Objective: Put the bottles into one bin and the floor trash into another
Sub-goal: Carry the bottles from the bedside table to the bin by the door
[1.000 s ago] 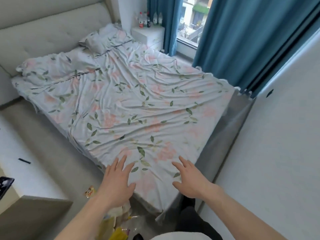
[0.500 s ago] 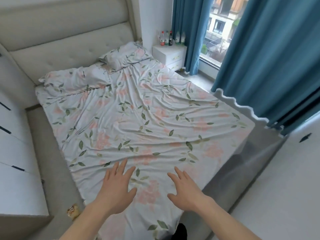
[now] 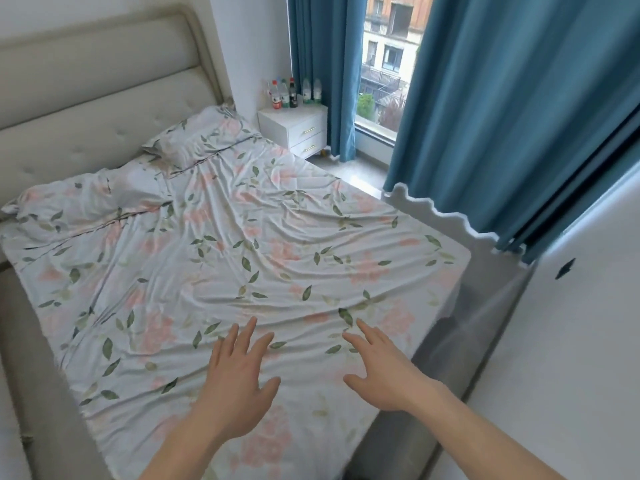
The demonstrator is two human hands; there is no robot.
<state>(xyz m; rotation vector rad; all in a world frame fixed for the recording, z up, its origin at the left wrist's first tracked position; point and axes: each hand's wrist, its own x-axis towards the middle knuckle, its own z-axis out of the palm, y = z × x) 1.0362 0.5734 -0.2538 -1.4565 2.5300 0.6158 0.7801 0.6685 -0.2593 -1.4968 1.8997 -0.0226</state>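
Above the bed's (image 3: 242, 258) near edge, both hands' fingers (image 3: 242, 336) spread, holding nothing.

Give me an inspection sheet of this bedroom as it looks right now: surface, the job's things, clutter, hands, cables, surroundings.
Surface: bed covered by a wrinkled floral sheet; two pillows at the headboard end.
Job's things: bottles stand upright in a cluster on the nightstand by the window; no bin and no floor trash in view.
Clutter: nothing seen on the bed.
Hands: left hand and right hand are out over the foot of the bed, fingers spread, holding nothing.
Cables: nothing seen.
Surroundings: padded headboard, blue curtains, window onto buildings, white wall on the right.
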